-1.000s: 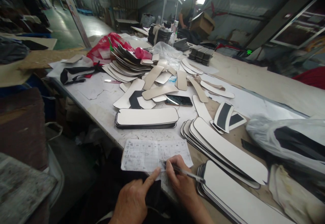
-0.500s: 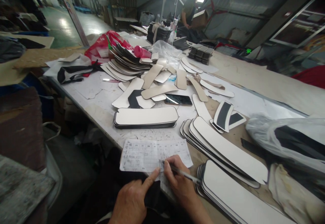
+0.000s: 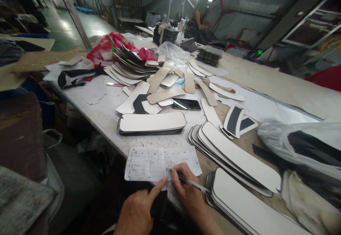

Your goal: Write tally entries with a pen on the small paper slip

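In my right hand [image 3: 188,187] is a pen [image 3: 195,184], its tip down on a sheet of paper [image 3: 149,165] with a printed grid and handwriting. The sheet lies at the table's near edge. My left hand [image 3: 140,206] has its index finger stretched out, touching the sheet's lower edge near the pen tip. Its other fingers look curled and are partly hidden. Just behind the paper sits a neat stack of pale, dark-edged strips [image 3: 151,122]. Right of my right hand are a fanned stack of curved pale pieces [image 3: 237,153] and another pale stack [image 3: 255,199].
A phone [image 3: 186,104] lies among loose pale pieces. Farther back are a red bag [image 3: 106,48], a pink bottle [image 3: 147,54] and dark bundles [image 3: 166,33]. A clear plastic bag [image 3: 301,144] stands at the right. Another person [image 3: 201,9] is across the table.
The view has shifted very slightly. My hands, the pen and the paper keep nearly the same places. The far person's hands are lower, and the brown box there no longer shows.
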`<act>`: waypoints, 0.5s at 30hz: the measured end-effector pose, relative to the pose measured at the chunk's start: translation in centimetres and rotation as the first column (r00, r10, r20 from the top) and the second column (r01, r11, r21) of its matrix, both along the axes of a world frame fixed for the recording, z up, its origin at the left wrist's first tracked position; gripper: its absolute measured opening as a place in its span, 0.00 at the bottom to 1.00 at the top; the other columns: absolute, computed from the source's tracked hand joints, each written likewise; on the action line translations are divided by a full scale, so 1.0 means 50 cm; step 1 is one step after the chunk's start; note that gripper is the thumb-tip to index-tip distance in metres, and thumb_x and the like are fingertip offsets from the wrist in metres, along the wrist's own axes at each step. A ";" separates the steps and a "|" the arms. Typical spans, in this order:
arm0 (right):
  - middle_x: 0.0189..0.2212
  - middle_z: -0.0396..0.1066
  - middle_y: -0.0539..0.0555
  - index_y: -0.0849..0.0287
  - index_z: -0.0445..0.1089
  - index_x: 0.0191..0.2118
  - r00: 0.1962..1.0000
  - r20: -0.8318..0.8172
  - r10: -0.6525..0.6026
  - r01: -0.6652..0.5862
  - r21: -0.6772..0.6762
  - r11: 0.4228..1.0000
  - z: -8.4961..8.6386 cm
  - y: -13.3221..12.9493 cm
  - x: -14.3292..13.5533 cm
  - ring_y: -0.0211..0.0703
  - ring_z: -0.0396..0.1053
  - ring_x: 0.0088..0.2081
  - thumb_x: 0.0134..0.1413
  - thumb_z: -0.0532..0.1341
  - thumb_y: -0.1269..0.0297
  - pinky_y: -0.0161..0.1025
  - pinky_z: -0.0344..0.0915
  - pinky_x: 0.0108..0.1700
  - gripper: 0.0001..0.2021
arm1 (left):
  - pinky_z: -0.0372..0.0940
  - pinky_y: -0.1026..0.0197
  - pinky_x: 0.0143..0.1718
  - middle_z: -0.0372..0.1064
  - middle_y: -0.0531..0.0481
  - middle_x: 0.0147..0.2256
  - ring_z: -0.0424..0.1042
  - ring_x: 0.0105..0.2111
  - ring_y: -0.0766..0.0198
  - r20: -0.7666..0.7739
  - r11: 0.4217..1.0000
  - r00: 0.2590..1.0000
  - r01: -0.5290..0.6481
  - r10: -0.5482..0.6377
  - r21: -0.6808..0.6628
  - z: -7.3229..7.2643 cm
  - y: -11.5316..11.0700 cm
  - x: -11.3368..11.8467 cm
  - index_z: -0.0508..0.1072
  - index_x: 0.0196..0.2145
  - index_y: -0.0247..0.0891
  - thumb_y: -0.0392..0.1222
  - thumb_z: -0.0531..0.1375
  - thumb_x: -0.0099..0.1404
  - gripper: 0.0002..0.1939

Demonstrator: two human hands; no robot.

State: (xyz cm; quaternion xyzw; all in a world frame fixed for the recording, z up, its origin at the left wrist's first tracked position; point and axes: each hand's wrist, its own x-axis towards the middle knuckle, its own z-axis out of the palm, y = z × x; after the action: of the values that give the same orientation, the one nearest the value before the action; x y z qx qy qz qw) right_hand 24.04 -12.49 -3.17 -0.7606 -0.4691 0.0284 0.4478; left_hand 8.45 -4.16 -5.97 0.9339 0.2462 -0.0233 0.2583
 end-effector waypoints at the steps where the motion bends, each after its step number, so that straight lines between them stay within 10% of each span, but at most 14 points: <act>1: 0.23 0.62 0.45 0.57 0.61 0.30 1.000 -0.006 0.004 -0.004 -0.002 1.000 0.001 -0.001 0.000 0.33 0.62 0.25 0.61 0.53 0.66 0.29 0.59 0.29 0.08 | 0.65 0.60 0.34 0.69 0.55 0.29 0.70 0.31 0.62 0.008 1.000 1.000 0.002 -0.002 0.010 -0.001 0.000 -0.001 0.45 0.62 0.63 0.30 0.50 0.62 0.38; 10: 0.21 0.62 0.46 0.57 0.61 0.28 0.983 -0.134 -0.128 0.136 0.048 0.990 0.000 -0.012 0.007 0.35 0.63 0.24 0.60 0.53 0.65 0.31 0.61 0.28 0.09 | 0.63 0.60 0.36 0.70 0.55 0.30 0.70 0.32 0.63 -0.035 1.000 0.999 -0.020 0.019 -0.002 0.011 0.000 0.002 0.46 0.62 0.63 0.26 0.49 0.61 0.39; 15: 0.34 0.70 0.53 0.57 0.65 0.43 0.982 0.111 -0.154 0.125 0.227 0.966 0.009 -0.032 -0.005 0.40 0.70 0.35 0.61 0.54 0.69 0.36 0.68 0.38 0.07 | 0.63 0.59 0.37 0.71 0.52 0.32 0.71 0.34 0.61 -0.122 0.999 0.992 -0.033 0.029 -0.027 0.034 0.002 0.010 0.47 0.62 0.62 0.26 0.49 0.61 0.39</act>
State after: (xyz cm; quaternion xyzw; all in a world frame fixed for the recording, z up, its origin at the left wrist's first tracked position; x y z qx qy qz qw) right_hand 23.79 -14.07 -2.71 -0.7380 -0.4423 -0.1040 0.4989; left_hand 8.96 -4.04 -4.25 0.9230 0.2754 -0.0795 0.2568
